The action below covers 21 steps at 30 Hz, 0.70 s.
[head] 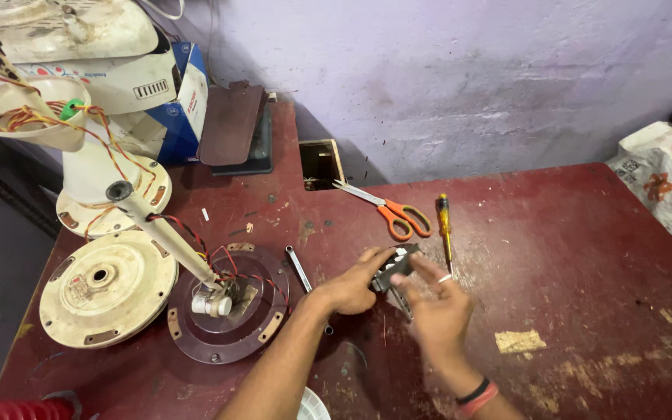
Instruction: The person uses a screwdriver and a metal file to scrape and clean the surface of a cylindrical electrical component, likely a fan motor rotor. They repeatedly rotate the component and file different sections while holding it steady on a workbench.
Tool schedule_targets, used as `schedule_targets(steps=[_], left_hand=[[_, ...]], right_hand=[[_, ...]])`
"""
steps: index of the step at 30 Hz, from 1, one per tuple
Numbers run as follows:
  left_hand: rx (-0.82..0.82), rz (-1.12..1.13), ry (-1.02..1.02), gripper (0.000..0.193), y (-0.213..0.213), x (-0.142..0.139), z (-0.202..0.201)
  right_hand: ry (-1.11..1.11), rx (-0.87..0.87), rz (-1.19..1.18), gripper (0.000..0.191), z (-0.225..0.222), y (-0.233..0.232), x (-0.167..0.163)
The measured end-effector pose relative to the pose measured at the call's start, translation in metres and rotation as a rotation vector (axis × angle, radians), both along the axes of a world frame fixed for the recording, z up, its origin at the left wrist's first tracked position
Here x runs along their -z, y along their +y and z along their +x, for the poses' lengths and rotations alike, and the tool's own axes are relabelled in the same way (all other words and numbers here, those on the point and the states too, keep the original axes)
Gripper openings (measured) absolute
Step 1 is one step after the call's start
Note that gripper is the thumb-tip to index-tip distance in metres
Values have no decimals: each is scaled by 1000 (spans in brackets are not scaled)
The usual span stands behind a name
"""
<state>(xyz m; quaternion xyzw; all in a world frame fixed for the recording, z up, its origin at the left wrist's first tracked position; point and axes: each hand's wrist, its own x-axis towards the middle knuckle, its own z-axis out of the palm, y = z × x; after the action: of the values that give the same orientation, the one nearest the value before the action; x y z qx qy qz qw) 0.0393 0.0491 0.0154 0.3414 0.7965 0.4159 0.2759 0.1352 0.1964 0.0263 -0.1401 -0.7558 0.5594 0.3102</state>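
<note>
A: Where is the small grey part [393, 268] located?
B: Just left of the yellow screwdriver [445, 229], below the orange scissors [389, 210]. It is gripped by the left hand [351, 288] and pinched by the right hand [437, 311].

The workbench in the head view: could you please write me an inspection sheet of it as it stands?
Surface: dark red table, scratched, paint chipped in patches.
Job's things: small grey part held between both hands above the table; blurred, kind unclear.
Clutter: orange scissors, yellow screwdriver, spanner, dark red fan motor, cream fan motor.
Fingers: left hand and right hand both grip the part; ring on the right hand.
Cables: red and black wires run from the rod into the dark red motor.
Surroundings: lilac wall, blue box, printed sack.
</note>
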Motion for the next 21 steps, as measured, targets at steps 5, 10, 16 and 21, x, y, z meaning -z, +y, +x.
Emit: schedule_targets(steps=[5,10,16,21], left_hand=[[0,20,64,99,2,2,-1],[-6,15,10,98,-1,-5,2],[21,96,75,93,-1,-5,0],[-29,132,156,83,4,1,-4]], right_hand=[[4,-54,-218,38,-2,6,1],[77,1,157,33,0,2,-4],[56,34,40,26,-3,-1,-9],[70,14,-6,24,-14,8,5]])
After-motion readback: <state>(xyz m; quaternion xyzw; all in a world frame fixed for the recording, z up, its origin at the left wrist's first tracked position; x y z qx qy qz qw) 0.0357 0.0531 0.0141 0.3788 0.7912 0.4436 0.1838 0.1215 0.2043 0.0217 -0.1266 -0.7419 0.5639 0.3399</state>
